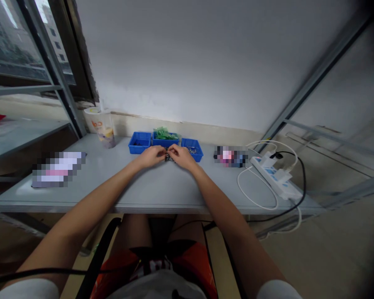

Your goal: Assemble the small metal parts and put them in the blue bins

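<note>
No legible text on anything

The counter (155, 189) looks like smooth, matt grey laminate or painted metal — its finish dull, with faint sheen near the left edge. Three bins (140, 143) are glossy blue plastic; the middle one holds shiny green plastic bags (164, 133). The cup (100, 124) is translucent plastic with a film lid. The power strip (277, 178) is smooth white plastic, its cables (255, 199) rubbery, white and black. The shelf frame (311, 79) is grey metal, satin. The wall (205, 62) is matt painted plaster. The small part (168, 157) between both hands' fingers (162, 153) glints dark — material unclear.
</note>
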Motion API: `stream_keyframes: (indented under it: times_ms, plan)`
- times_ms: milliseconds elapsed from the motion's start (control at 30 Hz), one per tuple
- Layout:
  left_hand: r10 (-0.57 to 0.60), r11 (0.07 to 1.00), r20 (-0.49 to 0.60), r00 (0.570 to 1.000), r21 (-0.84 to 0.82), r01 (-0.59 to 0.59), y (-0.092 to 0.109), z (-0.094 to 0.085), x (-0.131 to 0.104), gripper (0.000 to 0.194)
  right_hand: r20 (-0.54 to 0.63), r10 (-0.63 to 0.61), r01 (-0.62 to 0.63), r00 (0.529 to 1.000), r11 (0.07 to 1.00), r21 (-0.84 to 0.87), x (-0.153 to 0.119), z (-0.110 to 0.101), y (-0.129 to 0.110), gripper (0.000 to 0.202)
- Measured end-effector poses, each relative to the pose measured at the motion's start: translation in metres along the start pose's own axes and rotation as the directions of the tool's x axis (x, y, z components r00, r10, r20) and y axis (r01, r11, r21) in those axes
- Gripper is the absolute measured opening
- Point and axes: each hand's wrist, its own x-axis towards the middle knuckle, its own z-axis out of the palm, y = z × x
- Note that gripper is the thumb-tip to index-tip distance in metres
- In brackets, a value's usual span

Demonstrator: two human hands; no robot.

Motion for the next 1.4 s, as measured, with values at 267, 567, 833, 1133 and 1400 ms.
stream_keyframes:
  times_ms: [267,567,833,1133,1400]
  plan:
    - [0.003,1.0,-0.121,0.993,-0.02,-0.005,0.0,-0.003,-0.001,0.019,-0.042,0.04,-0.039,0.998,0.999,0.025,0.001,-0.006,0.006,0.019]
    - [0.1,0.995,-0.17,0.98,-0.006,-0.102,0.003,-0.005,-0.002,0.023,0.123,0.007,-0.013,0.992,0.999,0.048,-0.001,0.0,0.004,0.013]
    - [0.165,0.985,-0.065,0.984,0.065,-0.161,0.006,-0.004,-0.005,0.027,0.155,-0.026,0.026,0.988,1.0,-0.001,-0.001,0.003,0.002,0.013]
    - [0.196,0.974,-0.037,0.98,0.122,-0.191,0.01,-0.007,-0.005,0.026,0.161,-0.029,0.033,0.986,0.999,-0.023,-0.001,0.002,0.0,0.011]
    - [0.104,0.979,-0.115,0.988,0.189,-0.081,0.009,-0.008,-0.004,0.024,0.089,0.004,-0.001,0.996,0.999,-0.034,-0.002,-0.004,0.005,0.015]
